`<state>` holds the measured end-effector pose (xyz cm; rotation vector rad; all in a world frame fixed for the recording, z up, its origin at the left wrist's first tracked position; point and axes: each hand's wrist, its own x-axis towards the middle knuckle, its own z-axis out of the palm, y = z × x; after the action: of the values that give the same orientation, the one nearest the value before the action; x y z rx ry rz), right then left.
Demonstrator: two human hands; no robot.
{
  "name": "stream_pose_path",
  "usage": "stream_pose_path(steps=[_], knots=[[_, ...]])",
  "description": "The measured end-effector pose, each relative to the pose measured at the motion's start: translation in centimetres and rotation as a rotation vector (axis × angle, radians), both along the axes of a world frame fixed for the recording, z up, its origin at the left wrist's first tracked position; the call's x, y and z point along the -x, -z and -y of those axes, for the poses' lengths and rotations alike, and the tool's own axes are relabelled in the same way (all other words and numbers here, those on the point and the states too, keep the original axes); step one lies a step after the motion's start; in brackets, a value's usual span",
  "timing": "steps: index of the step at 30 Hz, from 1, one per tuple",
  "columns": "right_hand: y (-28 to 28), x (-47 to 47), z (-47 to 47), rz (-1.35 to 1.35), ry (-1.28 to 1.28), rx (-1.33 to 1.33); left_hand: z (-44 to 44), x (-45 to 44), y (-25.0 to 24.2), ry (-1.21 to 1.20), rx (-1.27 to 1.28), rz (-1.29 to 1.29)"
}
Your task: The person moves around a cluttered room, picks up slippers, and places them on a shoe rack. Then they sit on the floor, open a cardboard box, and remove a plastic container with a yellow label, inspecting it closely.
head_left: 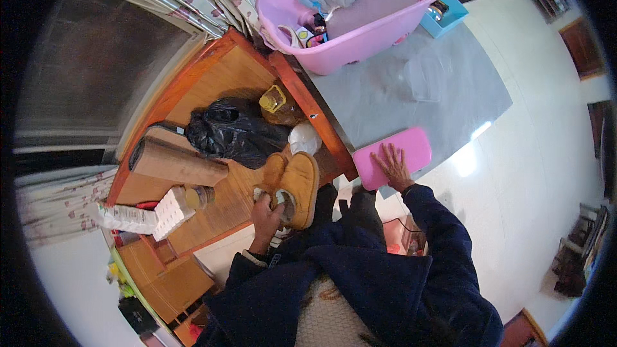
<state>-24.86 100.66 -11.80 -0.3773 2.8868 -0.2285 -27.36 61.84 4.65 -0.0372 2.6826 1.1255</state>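
My left hand (266, 218) grips a pair of tan slippers (300, 188) by their heel ends, over the wooden cabinet top. Pale fleece lining shows at the openings. With fingers spread, my right hand (393, 166) lies flat on a pink rounded rectangular lid or box (417, 147), which rests at the near corner of the grey table (385, 115). A translucent plastic container (425, 79) sits farther back on that table. Just beyond the slippers are a small white bag (304, 139) and a black plastic bag (236, 130).
A large pink tub (347, 55) holding several items stands at the back, beside a light-blue box (453, 17). On the cabinet top are a yellow-capped oil bottle (284, 108), a brown roll (178, 161), a jar (200, 197) and packs of tissue (171, 212). A raised wooden edge (313, 115) separates both surfaces.
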Motion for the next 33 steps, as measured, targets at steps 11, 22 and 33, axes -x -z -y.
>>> stream_pose_path(steps=[11, 22, 33], knots=[[3.2, 4.9, -8.1, -0.148, 0.247, -0.136, -7.2, -2.8, -2.2, -0.019, 0.225, 0.046], [-2.7, -0.3, -3.7, 0.069, 0.320, 0.597, -8.6, -0.6, -0.9, -0.239, -0.844, 0.253], [-9.4, -5.2, 2.3, 0.134, 0.365, 0.437, -5.6, 2.5, -2.6, 0.233, -0.259, 0.366]])
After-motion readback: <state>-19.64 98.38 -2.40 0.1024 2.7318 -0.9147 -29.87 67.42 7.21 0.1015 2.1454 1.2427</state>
